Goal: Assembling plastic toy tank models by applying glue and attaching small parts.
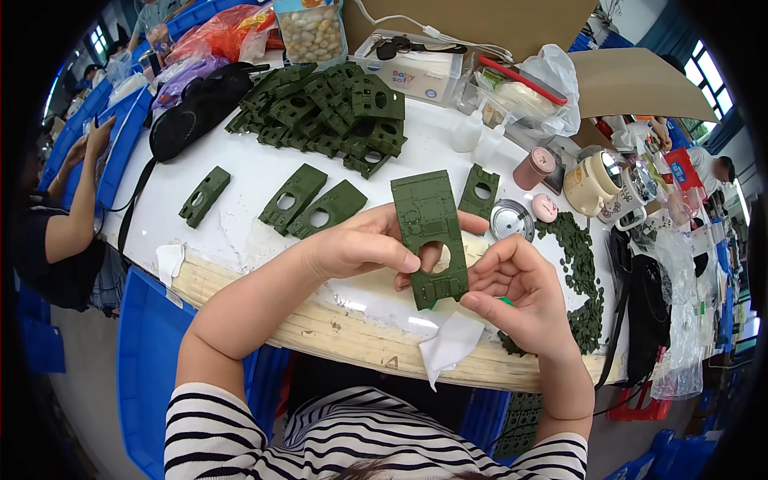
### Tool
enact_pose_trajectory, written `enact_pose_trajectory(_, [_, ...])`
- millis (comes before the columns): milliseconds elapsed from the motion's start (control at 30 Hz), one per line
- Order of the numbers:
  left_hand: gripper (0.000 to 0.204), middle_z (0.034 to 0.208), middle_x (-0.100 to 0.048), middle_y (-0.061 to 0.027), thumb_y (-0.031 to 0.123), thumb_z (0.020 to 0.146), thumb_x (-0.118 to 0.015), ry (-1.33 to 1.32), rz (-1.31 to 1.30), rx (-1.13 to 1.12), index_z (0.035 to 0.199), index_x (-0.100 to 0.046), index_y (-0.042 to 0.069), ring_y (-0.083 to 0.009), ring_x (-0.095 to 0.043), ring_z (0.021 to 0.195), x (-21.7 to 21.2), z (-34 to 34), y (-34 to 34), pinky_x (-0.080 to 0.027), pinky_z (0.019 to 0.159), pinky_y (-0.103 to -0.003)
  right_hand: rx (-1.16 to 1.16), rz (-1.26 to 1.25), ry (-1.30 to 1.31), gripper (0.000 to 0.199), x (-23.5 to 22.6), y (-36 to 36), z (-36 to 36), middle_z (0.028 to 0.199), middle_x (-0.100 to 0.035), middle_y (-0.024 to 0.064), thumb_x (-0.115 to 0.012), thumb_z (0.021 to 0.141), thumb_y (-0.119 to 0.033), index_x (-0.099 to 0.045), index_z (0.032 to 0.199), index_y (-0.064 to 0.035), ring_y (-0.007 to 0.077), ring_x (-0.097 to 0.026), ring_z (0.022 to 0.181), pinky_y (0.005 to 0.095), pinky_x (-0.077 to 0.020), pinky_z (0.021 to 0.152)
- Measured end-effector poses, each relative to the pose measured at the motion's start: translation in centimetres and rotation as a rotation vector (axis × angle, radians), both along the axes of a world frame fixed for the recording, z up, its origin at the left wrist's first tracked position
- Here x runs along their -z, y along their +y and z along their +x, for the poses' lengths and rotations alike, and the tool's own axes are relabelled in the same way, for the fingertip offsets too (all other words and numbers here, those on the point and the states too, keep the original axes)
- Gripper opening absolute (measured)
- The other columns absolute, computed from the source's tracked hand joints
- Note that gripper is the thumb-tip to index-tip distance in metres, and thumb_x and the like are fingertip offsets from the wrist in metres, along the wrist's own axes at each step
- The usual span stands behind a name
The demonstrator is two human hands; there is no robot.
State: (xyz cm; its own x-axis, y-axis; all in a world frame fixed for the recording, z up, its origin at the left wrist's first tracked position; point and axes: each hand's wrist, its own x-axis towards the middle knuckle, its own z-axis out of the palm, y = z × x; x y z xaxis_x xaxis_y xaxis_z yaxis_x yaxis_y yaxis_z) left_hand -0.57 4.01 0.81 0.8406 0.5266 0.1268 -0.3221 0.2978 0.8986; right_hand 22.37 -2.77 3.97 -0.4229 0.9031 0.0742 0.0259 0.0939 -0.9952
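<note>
Above the table's front edge I hold a dark green plastic toy tank hull (424,212), tilted up, with a round hole near its lower end. My left hand (360,246) grips its left side, thumb by the hole and fingers behind. At the lower right corner, the thumb and curled fingers of my right hand (524,292) pinch the edge. Similar hulls lie beyond: one at the left (210,192), a pair (298,190) near the middle, and another (478,206) behind my right hand. A large heap of green hulls (320,112) sits at the back.
Many small green pieces (588,292) spread at the right, near a round metal dish (512,220), a pink spool (534,168) and a cream jar (592,184). White cloth (452,344) hangs over the wooden edge (368,332). A black bag (200,112) lies back left; another person's arm (76,196) is farther left.
</note>
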Motion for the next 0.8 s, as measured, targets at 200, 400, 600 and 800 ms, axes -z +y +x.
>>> enact_pose_trajectory(200, [0.08,0.079,-0.059,-0.0056,0.022,0.075,-0.066,-0.059,-0.042,-0.116,0.141,-0.03,-0.007,-0.0109,-0.058,0.066,-0.6,0.4,-0.7,-0.043,0.057,-0.023,0.074,0.011,0.074,0.025,0.0,0.0,0.1,0.092,-0.062,0.0074,-0.07,0.081,0.001,-0.051,0.097,0.0009,0.0101,-0.064,0.085,0.0221,-0.0525,0.076])
enact_pose_trajectory(400, [0.063,0.097,-0.059,-0.0088,0.026,0.089,-0.064,0.144,0.119,-0.53,0.134,-0.033,-0.004,-0.0117,-0.057,0.085,-1.8,1.1,-2.1,-0.046,0.072,-0.025,0.256,0.314,-0.074,0.021,0.4,-0.1,-0.5,0.085,-0.063,0.0071,-0.072,0.08,0.001,-0.054,0.09,0.0029,0.0107,-0.065,0.078,0.0227,-0.0548,0.069])
enact_pose_trajectory(600, [0.069,0.101,-0.058,-0.0104,0.024,0.08,-0.076,0.474,0.495,-0.721,0.13,-0.035,-0.002,-0.0136,-0.057,0.092,-2.5,1.4,-5.4,-0.048,0.076,-0.028,0.265,0.707,-0.327,0.023,1.9,-1.0,-2.2,0.077,-0.063,0.0077,-0.077,0.073,0.001,-0.057,0.084,0.0019,0.0142,-0.067,0.069,0.0248,-0.0549,0.061])
enact_pose_trajectory(800, [0.067,0.099,-0.058,-0.0088,0.021,0.08,-0.075,0.465,0.465,-0.754,0.13,-0.037,-0.001,-0.0129,-0.058,0.089,-1.7,0.8,-6.8,-0.048,0.074,-0.028,0.205,0.851,-0.337,0.027,2.0,-1.9,-3.1,0.077,-0.063,0.0092,-0.081,0.069,-0.004,-0.058,0.083,-0.0003,0.0188,-0.065,0.065,0.0269,-0.0527,0.057])
